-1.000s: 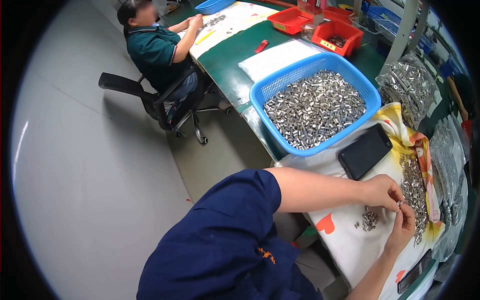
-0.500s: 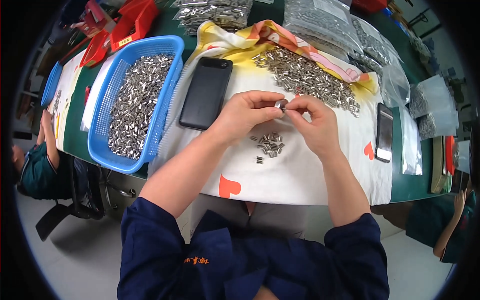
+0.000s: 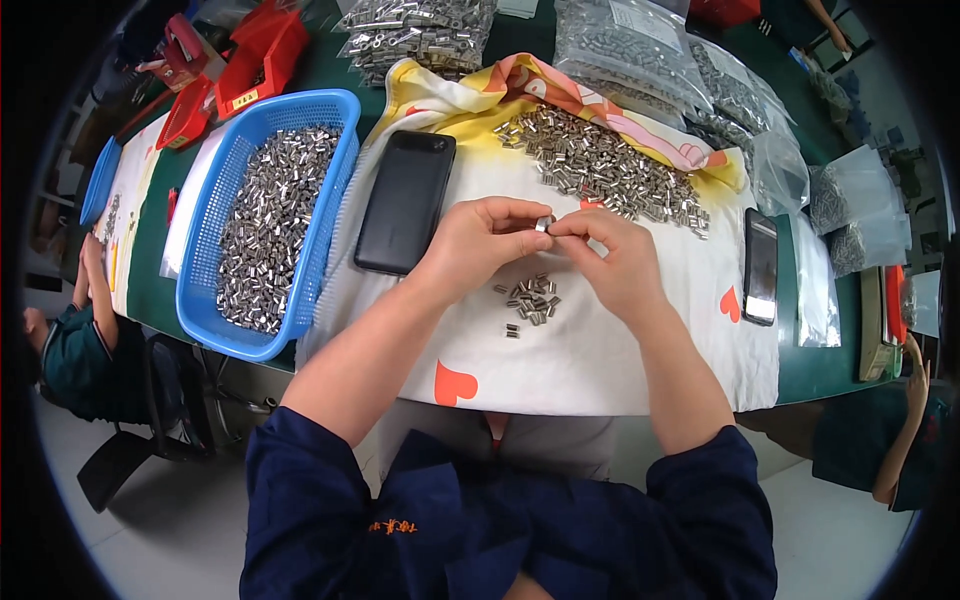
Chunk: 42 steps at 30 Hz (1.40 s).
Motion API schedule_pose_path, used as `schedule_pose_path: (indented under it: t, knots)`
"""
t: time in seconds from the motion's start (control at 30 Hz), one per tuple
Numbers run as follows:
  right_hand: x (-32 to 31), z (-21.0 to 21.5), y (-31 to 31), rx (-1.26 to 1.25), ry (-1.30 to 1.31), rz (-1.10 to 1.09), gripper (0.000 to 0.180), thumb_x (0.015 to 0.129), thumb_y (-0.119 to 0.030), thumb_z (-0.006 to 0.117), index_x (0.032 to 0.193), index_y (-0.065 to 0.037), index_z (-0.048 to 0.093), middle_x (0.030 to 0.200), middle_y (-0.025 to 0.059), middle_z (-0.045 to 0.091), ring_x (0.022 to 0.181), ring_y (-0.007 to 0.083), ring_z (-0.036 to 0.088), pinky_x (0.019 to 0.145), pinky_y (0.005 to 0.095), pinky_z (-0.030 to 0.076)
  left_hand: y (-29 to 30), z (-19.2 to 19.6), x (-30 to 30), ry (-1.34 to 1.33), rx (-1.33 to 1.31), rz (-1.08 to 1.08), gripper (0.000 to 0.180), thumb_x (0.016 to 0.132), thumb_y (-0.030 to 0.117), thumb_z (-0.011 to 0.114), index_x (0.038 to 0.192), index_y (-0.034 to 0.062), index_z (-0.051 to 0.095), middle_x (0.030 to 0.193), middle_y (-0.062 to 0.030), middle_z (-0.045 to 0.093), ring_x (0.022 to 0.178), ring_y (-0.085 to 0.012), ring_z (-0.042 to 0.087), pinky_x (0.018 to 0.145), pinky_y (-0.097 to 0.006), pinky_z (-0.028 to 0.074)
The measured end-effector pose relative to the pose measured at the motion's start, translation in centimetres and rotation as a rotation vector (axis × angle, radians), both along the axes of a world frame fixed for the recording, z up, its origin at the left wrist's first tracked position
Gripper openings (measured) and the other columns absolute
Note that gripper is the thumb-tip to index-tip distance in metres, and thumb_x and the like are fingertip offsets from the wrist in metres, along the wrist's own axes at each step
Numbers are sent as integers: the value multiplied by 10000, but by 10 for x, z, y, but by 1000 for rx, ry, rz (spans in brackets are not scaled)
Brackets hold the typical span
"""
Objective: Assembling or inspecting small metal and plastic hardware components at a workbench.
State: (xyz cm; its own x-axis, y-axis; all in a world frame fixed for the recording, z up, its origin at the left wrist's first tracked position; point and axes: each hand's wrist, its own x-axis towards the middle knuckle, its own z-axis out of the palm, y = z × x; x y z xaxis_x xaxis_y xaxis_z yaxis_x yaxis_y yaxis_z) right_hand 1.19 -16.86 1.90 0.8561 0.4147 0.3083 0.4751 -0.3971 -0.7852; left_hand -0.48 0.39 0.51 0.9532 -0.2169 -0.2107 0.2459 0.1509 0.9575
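Observation:
Just above a small pile of metal sleeves (image 3: 533, 300), my two hands meet at the fingertips. My left hand (image 3: 482, 242) pinches a small shiny metal piece (image 3: 543, 224) between thumb and forefinger. Thumb and finger of my right hand (image 3: 612, 258) are closed together at its right side; anything smaller between them is hidden. Two sleeves (image 3: 513, 331) lie side by side nearer me. Behind my hands, a large heap of similar sleeves (image 3: 610, 165) spreads over the white patterned cloth (image 3: 590, 375).
At left, a blue basket (image 3: 238, 343) holds many metal pieces, beside a black phone-like device (image 3: 405, 203). A second phone (image 3: 760, 268) lies right. Bagged parts (image 3: 630, 50) and red bins (image 3: 262, 60) stand behind. Co-workers (image 3: 88, 350) sit at both sides.
The whole view has shifted slightly. The metal piece has turned in my fingertips and shows more of its side. Both hands stay together over the cloth.

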Motion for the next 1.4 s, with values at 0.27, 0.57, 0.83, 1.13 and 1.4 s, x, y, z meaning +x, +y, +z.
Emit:
schedule_pose_path:
  t: [0.27, 0.57, 0.83, 1.13, 1.4]
  knots:
    - [28, -11, -16, 17, 146, -171, 101, 731, -55, 593, 828, -29, 606, 776, 71, 604, 656, 173, 573, 581, 259, 456, -1, 3, 2, -7, 34, -75, 272, 750, 48, 623, 1010, -13, 573, 868, -43, 615, 779, -71, 565, 694, -192, 455]
    - [32, -30, 4, -376, -384, -268, 83, 680, -89, 583, 752, -79, 621, 748, 76, 550, 774, 240, 518, 713, 359, 411, 0, -14, -3, -46, 135, -131, 287, 704, 58, 672, 978, 13, 598, 833, -8, 603, 758, -60, 555, 673, -195, 455]
    - [30, -25, -5, -369, -361, -309, 54, 687, -84, 582, 715, -49, 612, 735, 73, 561, 761, 249, 524, 705, 346, 415, -10, -5, -1, -75, 53, -135, 258, 724, -8, 627, 978, -5, 584, 835, -13, 601, 734, -58, 562, 645, -177, 455]
    - [25, -26, -4, -471, -252, -178, 71, 699, -105, 538, 687, -56, 588, 729, 85, 564, 768, 257, 528, 718, 360, 413, -10, -6, -5, -82, 157, -229, 256, 716, 14, 642, 969, 14, 604, 843, -18, 603, 741, -54, 551, 648, -189, 451]
    - [19, -10, -9, -97, -43, -178, 106, 728, -16, 520, 826, -3, 560, 802, 98, 558, 743, 217, 542, 680, 295, 427, -9, -3, 14, -175, -3, -95, 292, 722, 100, 654, 985, -3, 581, 869, -50, 612, 799, -97, 567, 702, -223, 460]
